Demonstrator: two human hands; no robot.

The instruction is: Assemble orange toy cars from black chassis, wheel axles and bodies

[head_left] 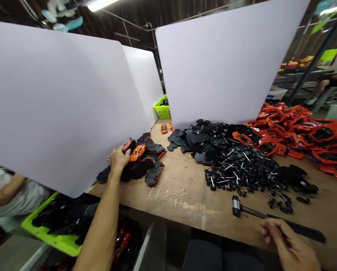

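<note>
My left hand (118, 158) reaches out to a small heap of assembled orange-and-black toy cars (145, 160) at the left of the wooden table (182, 195). Its fingers are closed on one orange-and-black toy car (128, 144). My right hand (289, 246) sits at the table's near edge, fingers curled round the handle of a small black hammer (258, 213) whose head lies on the wood.
A heap of black chassis parts, wheels and metal axles (236, 158) fills the table's middle. Orange car bodies (304, 131) pile at the right. White partition boards (58, 109) stand behind. Green crates (55, 237) (162, 109) sit lower left and far back. Another person's arm (4, 188) shows at the left.
</note>
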